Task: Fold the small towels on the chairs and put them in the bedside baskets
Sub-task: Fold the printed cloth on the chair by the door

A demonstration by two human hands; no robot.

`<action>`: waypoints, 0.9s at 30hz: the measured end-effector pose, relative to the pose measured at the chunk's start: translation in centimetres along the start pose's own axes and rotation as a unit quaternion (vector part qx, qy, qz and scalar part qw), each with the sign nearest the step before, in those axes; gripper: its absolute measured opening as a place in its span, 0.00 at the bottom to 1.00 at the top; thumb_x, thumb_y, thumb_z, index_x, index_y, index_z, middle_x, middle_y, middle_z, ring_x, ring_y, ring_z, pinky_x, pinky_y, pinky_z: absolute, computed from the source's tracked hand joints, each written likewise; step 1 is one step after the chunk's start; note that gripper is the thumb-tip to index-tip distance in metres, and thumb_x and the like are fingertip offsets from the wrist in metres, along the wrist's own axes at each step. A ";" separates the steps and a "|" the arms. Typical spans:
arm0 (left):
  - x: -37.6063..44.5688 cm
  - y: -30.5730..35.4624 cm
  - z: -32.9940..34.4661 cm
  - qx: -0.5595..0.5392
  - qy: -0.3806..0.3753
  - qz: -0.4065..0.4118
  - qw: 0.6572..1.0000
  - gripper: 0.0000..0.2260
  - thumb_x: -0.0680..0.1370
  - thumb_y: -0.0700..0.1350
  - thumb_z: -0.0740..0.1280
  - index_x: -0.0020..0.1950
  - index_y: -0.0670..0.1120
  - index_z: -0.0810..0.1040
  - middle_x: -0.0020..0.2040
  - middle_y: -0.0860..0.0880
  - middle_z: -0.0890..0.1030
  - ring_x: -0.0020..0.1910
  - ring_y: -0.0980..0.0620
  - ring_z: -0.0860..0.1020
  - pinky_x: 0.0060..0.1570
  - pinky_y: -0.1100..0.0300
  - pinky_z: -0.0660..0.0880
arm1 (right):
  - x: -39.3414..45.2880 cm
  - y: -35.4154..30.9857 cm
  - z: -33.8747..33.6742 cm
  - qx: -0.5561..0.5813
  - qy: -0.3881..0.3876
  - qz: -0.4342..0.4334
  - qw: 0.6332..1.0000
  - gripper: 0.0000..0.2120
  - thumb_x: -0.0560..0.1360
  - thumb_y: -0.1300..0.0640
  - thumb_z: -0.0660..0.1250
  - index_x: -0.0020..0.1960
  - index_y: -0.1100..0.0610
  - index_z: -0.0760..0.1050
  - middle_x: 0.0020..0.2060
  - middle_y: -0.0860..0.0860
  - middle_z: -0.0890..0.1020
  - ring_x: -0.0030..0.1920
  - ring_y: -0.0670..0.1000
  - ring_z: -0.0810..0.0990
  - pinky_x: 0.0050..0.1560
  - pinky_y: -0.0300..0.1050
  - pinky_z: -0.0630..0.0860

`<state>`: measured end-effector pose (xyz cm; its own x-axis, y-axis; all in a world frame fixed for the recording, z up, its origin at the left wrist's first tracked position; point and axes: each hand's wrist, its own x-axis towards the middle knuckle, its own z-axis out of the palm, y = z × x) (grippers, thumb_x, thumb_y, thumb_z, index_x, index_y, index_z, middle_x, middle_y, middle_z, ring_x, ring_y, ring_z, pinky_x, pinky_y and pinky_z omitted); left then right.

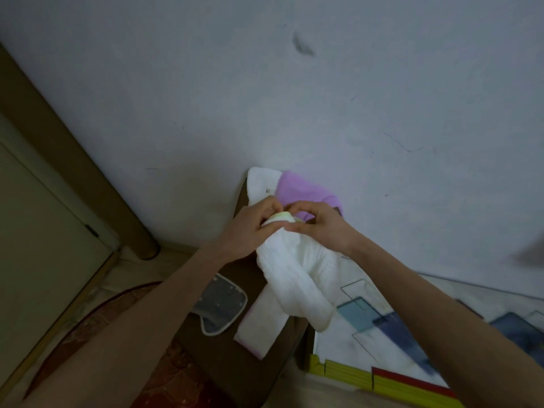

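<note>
A white towel with a yellow-green edge hangs bunched in the air above a dark brown chair. My left hand pinches its top edge from the left. My right hand pinches the same edge from the right, and the two hands almost touch. Over the chair's back hang a purple towel and another white towel. On the seat lie a white towel with a pink edge and a grey cloth with white trim. No basket is in view.
A pale wall stands right behind the chair. A beige door with a brown frame is at the left. A red patterned rug covers the floor at lower left. A blue-patterned mat with yellow and red blocks lies at lower right.
</note>
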<state>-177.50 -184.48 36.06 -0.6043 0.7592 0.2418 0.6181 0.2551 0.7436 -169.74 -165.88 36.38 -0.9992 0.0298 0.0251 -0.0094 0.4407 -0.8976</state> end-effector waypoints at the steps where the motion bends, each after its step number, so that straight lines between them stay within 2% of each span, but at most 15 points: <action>1: -0.4 -0.3 -0.3 0.001 -0.006 -0.002 1.000 0.08 0.79 0.49 0.66 0.51 0.45 0.74 0.42 0.50 0.80 0.42 0.54 0.79 0.43 0.53 0.75 | 0.2 -0.1 0.5 -0.006 -0.001 0.003 1.000 0.05 0.75 0.61 0.71 0.50 0.60 0.80 0.47 0.44 0.82 0.43 0.35 0.78 0.48 0.29 0.71; 2: -0.9 -0.5 -0.5 0.005 -0.012 -0.006 1.000 0.10 0.79 0.52 0.65 0.50 0.46 0.75 0.41 0.49 0.80 0.40 0.52 0.79 0.42 0.53 0.74 | 0.4 -0.1 0.8 -0.019 0.001 0.001 1.000 0.02 0.76 0.61 0.70 0.47 0.60 0.79 0.43 0.45 0.81 0.40 0.36 0.77 0.46 0.29 0.70; 4: -2.0 -1.3 -1.0 0.022 -0.028 -0.026 0.999 0.10 0.80 0.52 0.65 0.48 0.45 0.75 0.39 0.45 0.78 0.39 0.47 0.77 0.40 0.52 0.72 | 0.9 0.8 1.1 -0.052 0.029 0.001 0.998 0.05 0.76 0.63 0.69 0.42 0.62 0.76 0.36 0.47 0.77 0.36 0.40 0.72 0.40 0.32 0.67; 7: -4.5 -4.1 -1.4 0.059 -0.078 -0.107 0.989 0.10 0.80 0.53 0.64 0.47 0.47 0.75 0.41 0.48 0.77 0.40 0.50 0.76 0.42 0.55 0.71 | 0.9 2.7 0.7 -0.057 0.101 0.038 0.993 0.06 0.76 0.65 0.67 0.43 0.67 0.72 0.36 0.54 0.72 0.37 0.47 0.68 0.35 0.33 0.63; 10: -7.1 -7.4 -2.2 0.068 -0.065 -0.178 0.980 0.18 0.75 0.63 0.61 0.44 0.49 0.77 0.40 0.50 0.77 0.40 0.52 0.76 0.42 0.56 0.70 | 0.6 4.2 0.5 -0.069 0.136 0.082 0.985 0.05 0.76 0.64 0.67 0.42 0.60 0.73 0.34 0.49 0.73 0.36 0.47 0.70 0.34 0.29 0.66; 11: -7.6 -8.0 -2.5 0.058 -0.046 -0.202 0.977 0.15 0.75 0.63 0.61 0.42 0.53 0.76 0.39 0.52 0.77 0.39 0.55 0.75 0.40 0.58 0.69 | 0.5 4.5 0.5 -0.086 0.127 0.094 0.984 0.05 0.76 0.63 0.68 0.42 0.59 0.74 0.35 0.46 0.74 0.37 0.47 0.71 0.35 0.27 0.66; 13: -8.0 -8.6 -3.2 0.026 -0.006 -0.249 0.968 0.09 0.79 0.58 0.64 0.40 0.56 0.76 0.37 0.55 0.77 0.38 0.59 0.75 0.39 0.61 0.67 | 0.5 4.9 0.6 -0.151 0.089 0.105 0.979 0.04 0.74 0.60 0.70 0.47 0.59 0.76 0.38 0.43 0.75 0.41 0.47 0.73 0.38 0.26 0.67; 16: -7.9 -8.5 -3.6 -0.040 0.043 -0.301 0.952 0.11 0.80 0.54 0.63 0.42 0.52 0.79 0.34 0.55 0.78 0.36 0.57 0.76 0.36 0.62 0.68 | 0.6 6.3 0.2 -0.305 -0.013 0.158 0.939 0.19 0.73 0.54 0.73 0.58 0.63 0.73 0.49 0.53 0.77 0.51 0.55 0.76 0.46 0.41 0.71; 18: -7.6 -8.1 -3.6 -0.069 0.070 -0.327 0.940 0.13 0.80 0.55 0.63 0.50 0.49 0.81 0.40 0.52 0.80 0.41 0.56 0.78 0.39 0.61 0.70 | 0.4 6.1 0.0 -0.374 -0.049 0.199 0.905 0.16 0.74 0.54 0.71 0.55 0.65 0.75 0.49 0.56 0.78 0.50 0.57 0.77 0.40 0.41 0.69; 20: -7.1 -7.1 -3.2 -0.038 0.050 -0.299 0.952 0.14 0.79 0.54 0.64 0.54 0.45 0.80 0.43 0.48 0.81 0.42 0.56 0.77 0.43 0.60 0.70 | 0.5 5.5 0.0 -0.346 -0.062 0.164 0.922 0.08 0.74 0.57 0.70 0.45 0.63 0.80 0.43 0.56 0.82 0.42 0.55 0.78 0.35 0.39 0.68; 22: -6.5 -5.4 -2.5 -0.023 -0.017 -0.252 0.967 0.14 0.78 0.52 0.67 0.61 0.48 0.75 0.45 0.55 0.79 0.43 0.61 0.76 0.46 0.60 0.71 | 0.4 3.9 0.5 -0.259 -0.088 0.081 0.959 0.08 0.74 0.59 0.71 0.36 0.54 0.81 0.34 0.49 0.82 0.35 0.49 0.77 0.37 0.39 0.71; 24: -5.8 -3.5 -1.5 -0.082 -0.083 -0.222 0.968 0.27 0.77 0.49 0.70 0.73 0.56 0.62 0.42 0.60 0.79 0.41 0.63 0.78 0.44 0.64 0.73 | 0.4 1.9 1.4 -0.191 -0.128 0.030 0.973 0.07 0.75 0.58 0.71 0.38 0.52 0.82 0.33 0.47 0.83 0.36 0.47 0.80 0.40 0.38 0.75; 25: -5.5 -3.0 -0.9 -0.106 -0.108 -0.207 0.966 0.32 0.76 0.48 0.71 0.75 0.57 0.58 0.40 0.60 0.80 0.39 0.64 0.78 0.41 0.67 0.73 | 0.4 0.9 1.9 -0.170 -0.140 0.018 0.975 0.06 0.75 0.58 0.71 0.39 0.53 0.83 0.35 0.47 0.84 0.37 0.46 0.81 0.41 0.37 0.76; 26: -5.2 -2.8 -0.2 -0.121 -0.129 -0.190 0.966 0.31 0.76 0.47 0.71 0.75 0.56 0.60 0.41 0.59 0.81 0.38 0.65 0.78 0.41 0.68 0.72 | 0.5 0.0 2.3 -0.152 -0.148 0.009 0.977 0.06 0.75 0.59 0.71 0.40 0.53 0.83 0.35 0.47 0.84 0.37 0.44 0.81 0.41 0.35 0.76; 27: -4.8 -2.6 0.4 -0.115 -0.139 -0.175 0.968 0.26 0.76 0.47 0.71 0.72 0.53 0.67 0.44 0.57 0.82 0.39 0.64 0.78 0.42 0.67 0.73 | 0.7 -0.6 2.6 -0.136 -0.149 0.001 0.979 0.06 0.75 0.60 0.71 0.40 0.52 0.83 0.35 0.46 0.84 0.36 0.42 0.80 0.40 0.33 0.75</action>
<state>-176.01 -188.51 32.71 -0.5782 0.7902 -0.2029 0.2527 0.4099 0.8764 -170.52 -168.43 35.80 -0.9661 -0.2152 -0.1423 -0.0383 0.6653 -0.7456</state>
